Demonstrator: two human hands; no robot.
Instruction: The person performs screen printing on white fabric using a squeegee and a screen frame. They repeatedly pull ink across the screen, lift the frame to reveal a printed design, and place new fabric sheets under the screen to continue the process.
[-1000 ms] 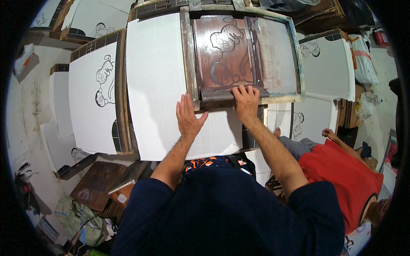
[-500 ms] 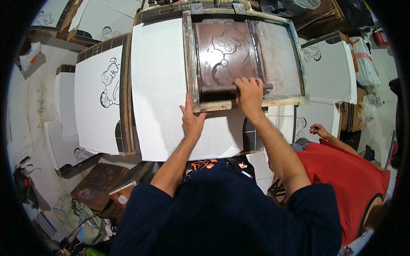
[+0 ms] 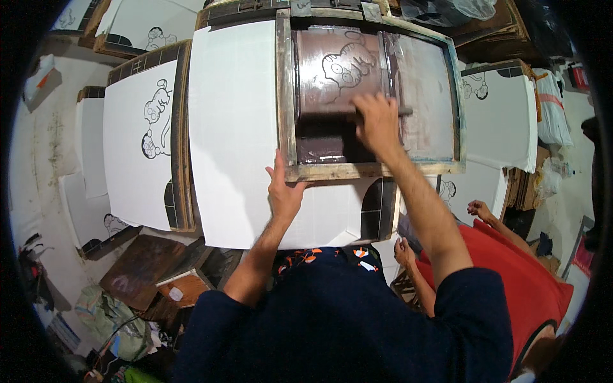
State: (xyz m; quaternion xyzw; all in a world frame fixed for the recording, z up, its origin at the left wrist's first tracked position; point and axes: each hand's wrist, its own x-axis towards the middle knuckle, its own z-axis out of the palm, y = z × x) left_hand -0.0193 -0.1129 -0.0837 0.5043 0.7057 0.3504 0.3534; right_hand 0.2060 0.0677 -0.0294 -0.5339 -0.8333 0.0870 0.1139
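Note:
My right hand (image 3: 378, 124) is closed around the handle of a squeegee (image 3: 322, 113), which lies crosswise on the mesh of a screen-printing frame (image 3: 345, 171). Dark brown ink (image 3: 322, 142) covers the mesh on the near side of the blade. Beyond it, a cartoon animal outline shows through the mesh. My left hand (image 3: 285, 196) touches the frame's near left corner, its thumb and fingers spread apart and nothing enclosed in them. Under the frame a white sheet (image 3: 231, 134) lies on a board, sticking out to the left and toward me.
At left stands a board with a printed white sheet (image 3: 137, 185); another printed sheet (image 3: 495, 124) lies at right. A co-worker in a red top (image 3: 504, 274) sits close at my right, hands (image 3: 403, 253) near the table. Metal hinges (image 3: 370, 11) join the frame's far edge.
My right hand has pushed the squeegee away from me across the mesh, with dark ink now on the near side. My left hand stays at the corner. The co-worker's second hand has come into view.

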